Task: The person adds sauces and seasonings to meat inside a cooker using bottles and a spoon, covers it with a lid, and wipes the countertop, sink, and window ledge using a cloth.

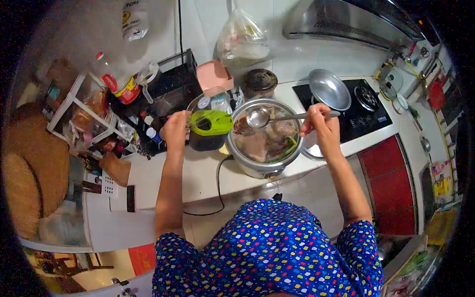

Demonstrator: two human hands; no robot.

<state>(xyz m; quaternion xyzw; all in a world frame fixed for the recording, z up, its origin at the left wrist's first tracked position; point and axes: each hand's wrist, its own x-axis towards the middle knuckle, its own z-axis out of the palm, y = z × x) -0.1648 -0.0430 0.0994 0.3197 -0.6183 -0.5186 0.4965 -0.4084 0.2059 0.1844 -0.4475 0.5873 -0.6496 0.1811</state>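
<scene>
With my right hand (pixel 324 126) closed around the handle of the metal ladle (pixel 258 118), I hold its bowl over the meat (pixel 257 147) in the open rice cooker (pixel 257 171), near the tabletop's front edge (pixel 198 193); my left hand (pixel 175 129) grips the green-lidded container (pixel 210 126) just beside the cooker

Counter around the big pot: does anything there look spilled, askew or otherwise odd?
I can make out no spill or damage. One oddity: the black cord droops in a loose loop over the front of the counter, where it might get snagged.
</scene>
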